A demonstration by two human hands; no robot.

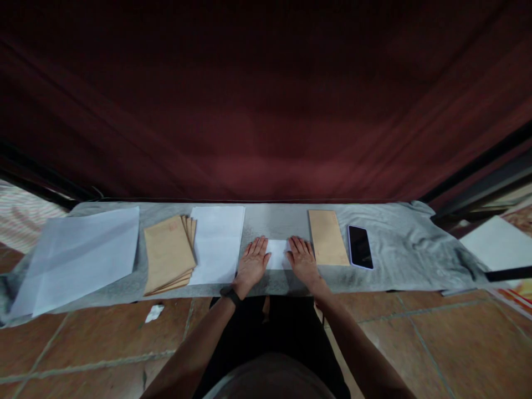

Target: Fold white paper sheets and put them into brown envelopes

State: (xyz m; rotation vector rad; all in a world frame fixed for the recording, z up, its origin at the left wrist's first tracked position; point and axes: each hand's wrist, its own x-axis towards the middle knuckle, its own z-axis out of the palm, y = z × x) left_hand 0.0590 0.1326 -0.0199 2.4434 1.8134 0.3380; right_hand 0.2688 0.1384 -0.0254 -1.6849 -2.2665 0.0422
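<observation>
A small piece of white paper (278, 255), which looks folded, lies flat on the grey cloth in front of me. My left hand (254, 261) presses on its left end, palm down with the fingers stretched out. On its right end rests my right hand (302, 258), also flat with fingers extended. Just right of that hand lies a single brown envelope (330, 237). To the left of my left hand are white paper sheets (218, 244), and beside them a fanned stack of brown envelopes (169, 255).
A grey cloth (415, 249) covers the narrow table. Larger white sheets (83, 255) lie at its left end. Right of the single envelope is a phone (360, 247) with a dark screen. A dark red curtain (266, 111) hangs behind. A crumpled white scrap (154, 313) lies on the tiled floor.
</observation>
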